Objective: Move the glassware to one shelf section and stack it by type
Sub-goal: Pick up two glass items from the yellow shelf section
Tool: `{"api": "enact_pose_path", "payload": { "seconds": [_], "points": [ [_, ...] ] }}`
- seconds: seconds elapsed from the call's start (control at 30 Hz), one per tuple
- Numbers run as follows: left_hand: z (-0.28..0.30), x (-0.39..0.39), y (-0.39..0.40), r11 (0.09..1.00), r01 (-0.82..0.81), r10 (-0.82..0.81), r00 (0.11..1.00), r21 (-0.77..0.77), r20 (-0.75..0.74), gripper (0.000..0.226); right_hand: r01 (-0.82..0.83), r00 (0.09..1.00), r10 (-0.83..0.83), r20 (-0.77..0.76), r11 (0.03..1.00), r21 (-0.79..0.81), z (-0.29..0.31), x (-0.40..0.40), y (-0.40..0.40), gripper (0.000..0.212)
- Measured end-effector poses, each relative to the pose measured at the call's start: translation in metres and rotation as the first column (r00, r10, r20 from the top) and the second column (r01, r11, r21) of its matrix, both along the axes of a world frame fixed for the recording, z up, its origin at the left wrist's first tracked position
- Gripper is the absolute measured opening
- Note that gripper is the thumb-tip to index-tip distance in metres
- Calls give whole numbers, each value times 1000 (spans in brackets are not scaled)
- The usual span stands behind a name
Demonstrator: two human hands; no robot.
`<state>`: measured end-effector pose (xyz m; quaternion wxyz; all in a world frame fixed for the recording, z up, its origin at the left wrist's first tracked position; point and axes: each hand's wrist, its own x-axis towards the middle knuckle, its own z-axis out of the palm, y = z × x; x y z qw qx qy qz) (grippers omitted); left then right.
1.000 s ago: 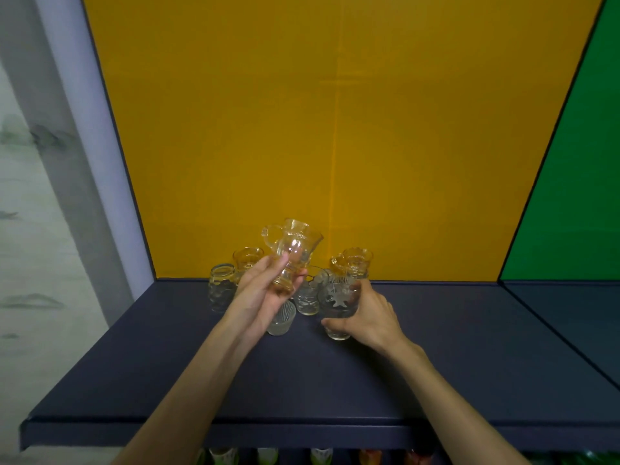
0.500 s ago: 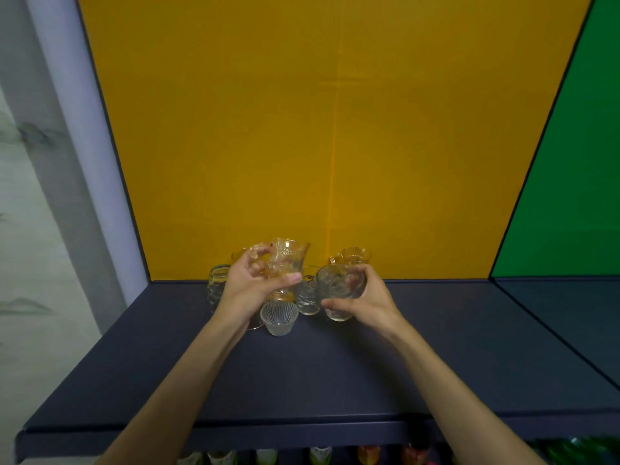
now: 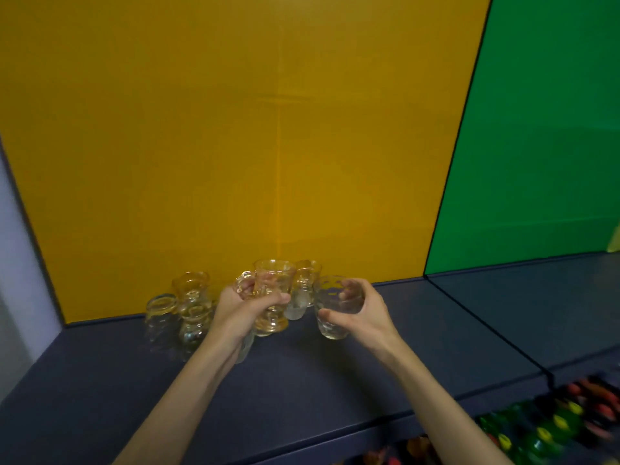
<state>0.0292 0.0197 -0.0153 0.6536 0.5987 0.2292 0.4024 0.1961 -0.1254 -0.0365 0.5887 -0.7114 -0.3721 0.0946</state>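
Observation:
My left hand (image 3: 242,308) grips a clear handled glass mug (image 3: 272,290), held upright just above the dark shelf (image 3: 335,380). My right hand (image 3: 359,310) holds a clear patterned tumbler (image 3: 333,308) a little off the shelf, to the right of the mug. Behind them, against the yellow back panel, stands another handled mug (image 3: 306,283) with a small frosted glass (image 3: 295,308) in front of it. To the left is a cluster of waisted tea glasses (image 3: 191,290), partly blurred. A ribbed small glass (image 3: 246,347) is mostly hidden under my left wrist.
The yellow back panel (image 3: 235,146) closes this section; a green panel (image 3: 536,129) backs the neighbouring section to the right, whose shelf (image 3: 536,297) lies bare. A grey wall (image 3: 13,263) bounds the left. Coloured items (image 3: 553,424) sit on the level below.
The view has swung to the right and tilted. My left hand has lowered the mug closer to the shelf; my right hand has lifted the tumbler and shifted it slightly right.

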Motion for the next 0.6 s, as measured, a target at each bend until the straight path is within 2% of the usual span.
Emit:
{"api": "enact_pose_path", "payload": {
  "seconds": [0.07,0.33,0.47,0.6],
  "points": [
    [0,17,-11,998,57,-57,998,-3,17,69,23,1000,-23,14,1000,0,-1,8,-19,65],
    [8,94,-89,958,283,-284,958,53,25,66,192,981,-192,27,981,26,6,57,-122,69],
    [13,129,-144,909,404,-406,914,103,-9,60,258,966,-258,22,966,34,9,84,-183,73],
    [17,170,-206,880,459,-460,888,122,-17,60,313,949,-315,16,948,62,10,115,-250,76]
  ]
}}
